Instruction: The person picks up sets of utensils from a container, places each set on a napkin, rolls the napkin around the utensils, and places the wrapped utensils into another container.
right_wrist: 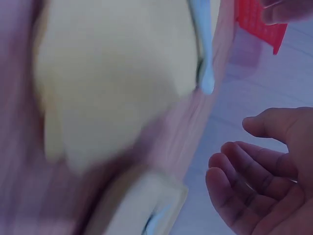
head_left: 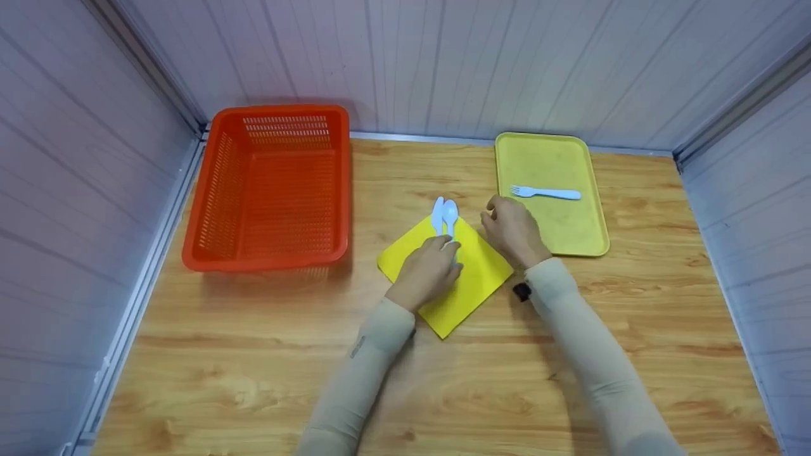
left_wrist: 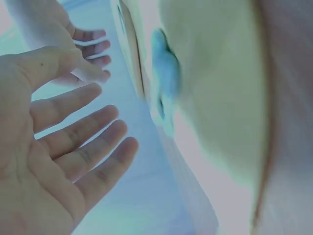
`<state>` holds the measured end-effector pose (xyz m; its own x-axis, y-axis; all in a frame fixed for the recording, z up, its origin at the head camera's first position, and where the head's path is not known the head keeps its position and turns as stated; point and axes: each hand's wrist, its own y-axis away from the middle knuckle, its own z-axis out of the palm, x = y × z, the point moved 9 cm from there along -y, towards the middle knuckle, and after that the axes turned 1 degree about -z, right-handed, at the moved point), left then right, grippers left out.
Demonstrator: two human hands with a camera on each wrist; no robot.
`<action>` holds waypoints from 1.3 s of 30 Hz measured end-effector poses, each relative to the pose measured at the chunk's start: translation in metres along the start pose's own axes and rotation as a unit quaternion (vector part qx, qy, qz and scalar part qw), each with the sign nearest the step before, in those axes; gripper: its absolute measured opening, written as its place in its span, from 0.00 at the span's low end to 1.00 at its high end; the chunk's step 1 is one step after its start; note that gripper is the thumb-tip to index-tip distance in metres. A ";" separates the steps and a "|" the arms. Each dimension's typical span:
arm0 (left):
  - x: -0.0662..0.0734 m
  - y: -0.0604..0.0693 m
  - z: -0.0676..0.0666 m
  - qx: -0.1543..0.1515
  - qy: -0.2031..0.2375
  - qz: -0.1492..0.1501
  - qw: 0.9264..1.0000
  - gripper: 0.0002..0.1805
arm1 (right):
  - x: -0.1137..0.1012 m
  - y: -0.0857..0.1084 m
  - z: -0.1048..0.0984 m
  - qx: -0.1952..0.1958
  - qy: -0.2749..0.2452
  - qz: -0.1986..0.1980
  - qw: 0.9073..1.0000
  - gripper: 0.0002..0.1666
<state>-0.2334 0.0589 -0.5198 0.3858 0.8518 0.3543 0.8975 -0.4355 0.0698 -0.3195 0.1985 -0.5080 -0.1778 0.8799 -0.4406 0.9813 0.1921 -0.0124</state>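
A square yellow napkin (head_left: 475,278) lies turned cornerwise on the table. On its far corner, a white plastic knife (head_left: 437,215) and a white plastic spoon (head_left: 450,212) lie side by side, their heads past the napkin's edge. My left hand (head_left: 429,269) hovers over their handles and partly hides them; the left wrist view shows its fingers (left_wrist: 88,154) spread and holding nothing. Beside the tray's near left edge is my right hand (head_left: 512,231), its fingers (right_wrist: 222,191) loosely bent around nothing. A white plastic fork (head_left: 548,193) lies crosswise on the yellow tray (head_left: 564,228).
An orange-red plastic basket (head_left: 266,261) with slotted sides stands at the back left. Pale panel walls (head_left: 405,69) enclose the wooden table (head_left: 253,380) at the back and both sides. A small black object (head_left: 521,291) shows at the right wrist.
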 end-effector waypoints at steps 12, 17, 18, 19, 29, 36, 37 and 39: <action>0.067 -0.040 0.022 -0.001 -0.028 0.097 0.995 0.23 | 0.077 -0.007 -0.022 0.020 0.057 0.005 0.998 0.15; 0.087 -0.057 0.035 0.000 -0.043 0.130 0.991 0.21 | 0.103 -0.018 -0.024 0.037 0.058 0.025 0.997 0.16; 0.090 -0.061 0.037 -0.003 -0.046 0.135 0.990 0.21 | 0.106 -0.020 -0.024 0.039 0.059 0.026 0.997 0.16; 0.092 -0.063 0.040 -0.006 -0.048 0.139 0.989 0.20 | 0.109 -0.022 -0.024 0.042 0.061 0.025 0.997 0.16; 0.097 -0.070 0.055 -0.044 -0.053 0.135 0.988 0.17 | 0.127 -0.038 -0.022 0.024 0.124 0.019 0.992 0.17; 0.094 -0.072 0.057 -0.049 -0.031 0.131 0.990 0.17 | 0.130 -0.045 -0.018 -0.011 0.202 0.025 0.979 0.16; 0.093 -0.072 0.056 -0.048 -0.029 0.131 0.990 0.17 | 0.129 -0.046 -0.017 -0.011 0.208 0.022 0.978 0.16; 0.091 -0.073 0.056 -0.045 -0.027 0.131 0.990 0.16 | 0.127 -0.047 -0.016 -0.010 0.218 0.016 0.976 0.17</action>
<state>-0.2513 0.1846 -0.5444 0.6161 0.7194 0.3208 0.7431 -0.6659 0.0663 -0.3896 0.3077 -0.5490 -0.1660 0.9860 -0.0165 0.9860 0.1662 0.0147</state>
